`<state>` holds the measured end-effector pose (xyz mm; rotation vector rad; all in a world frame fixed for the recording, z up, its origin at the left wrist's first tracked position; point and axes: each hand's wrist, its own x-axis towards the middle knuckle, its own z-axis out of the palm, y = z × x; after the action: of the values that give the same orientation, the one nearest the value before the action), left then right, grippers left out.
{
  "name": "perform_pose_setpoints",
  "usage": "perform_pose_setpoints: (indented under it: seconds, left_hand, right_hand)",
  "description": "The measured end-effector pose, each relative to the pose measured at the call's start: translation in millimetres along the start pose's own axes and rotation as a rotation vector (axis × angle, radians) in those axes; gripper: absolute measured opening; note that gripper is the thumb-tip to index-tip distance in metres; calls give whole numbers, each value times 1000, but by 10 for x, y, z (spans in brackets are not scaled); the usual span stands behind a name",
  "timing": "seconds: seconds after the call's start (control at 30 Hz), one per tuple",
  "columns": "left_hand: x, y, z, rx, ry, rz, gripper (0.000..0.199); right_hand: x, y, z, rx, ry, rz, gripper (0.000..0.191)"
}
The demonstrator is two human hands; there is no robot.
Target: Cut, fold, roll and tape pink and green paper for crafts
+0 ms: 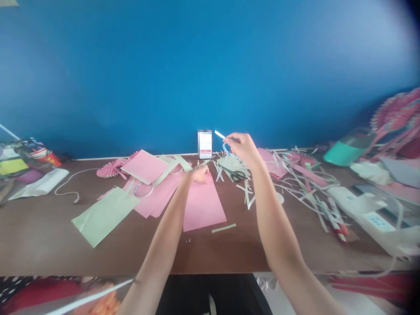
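Observation:
My right hand (240, 145) is raised over the back of the table, its fingers pinched on a narrow white strip (219, 134) that points up and left. A curled blue-and-white strip (226, 149) hangs just beneath those fingers. My left hand (200, 174) rests at the far edge of a pink paper sheet (202, 205), fingers bent down; whether it grips anything is hidden. A phone (205, 145) stands upright against the wall behind the hands. Black scissors (238, 176) lie right of the pink sheet. A thin green strip (223, 228) lies near the sheet's front corner.
Green sheet (105, 214), pink papers (144, 167) and a pink paper fan (110, 168) lie left. Right are scattered white strips (295, 183), pens (333, 218), a power strip (370, 218) and a teal container (341, 153). A blue wall (164, 78) rises behind the table (138, 253).

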<state>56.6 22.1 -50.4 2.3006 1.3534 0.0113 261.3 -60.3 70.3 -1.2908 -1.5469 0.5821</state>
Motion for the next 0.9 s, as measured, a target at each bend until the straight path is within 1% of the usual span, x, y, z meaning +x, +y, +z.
perform_pose_setpoints:
  seconds: [0.1,0.17,0.2,0.27,0.33,0.37,0.43,0.5,0.53,0.57,0.63,0.77,0.9]
  left_hand:
    - [-151,-134,-184,-56,37,34,37]
    - [-321,-226,-373,-104,61,79,39]
    - [-417,-262,-475,-192,89,135,39]
    - [-600,-292,-663,-296,210,201,31]
    - [-734,-248,-794,-415,376,220,26]
    - [-774,-201,-832,-475,423,244,25]
    - [-802,-74,-864,-566,594,275,20]
    - [-788,66,-860,-602,767,301,16]
    - [-777,130,-855,-612,830,307,19]
    - [-769,189,-850,-625,869,315,21]
    - [-770,282,-847,-658,878,326,26]
    - [-807,387,-863,-724,821,358,32]
    - [-809,419,-870,-745,863,390,34]
  right_hand:
    - [10,2,15,1,-12,-8,25]
    - [-6,-38,9,11,-16,-24,24]
    - [-22,-72,2,25,-18,-36,25]
    - [-68,-160,-16,65,-27,-67,25]
    - [-128,-264,-32,116,-55,-94,27]
    - [-160,-317,-36,142,-75,-106,27]
    - [-221,-414,-28,183,-123,-129,27]
    - [-266,-488,2,193,-158,-146,27]
    - [-280,-512,26,191,-168,-152,26]
    - [-287,-525,54,188,-176,-156,27]
    - [-282,-523,119,189,-194,-155,29]
    - [-235,-467,240,232,-209,-134,32]
    - [-205,-450,296,287,-167,-102,32]
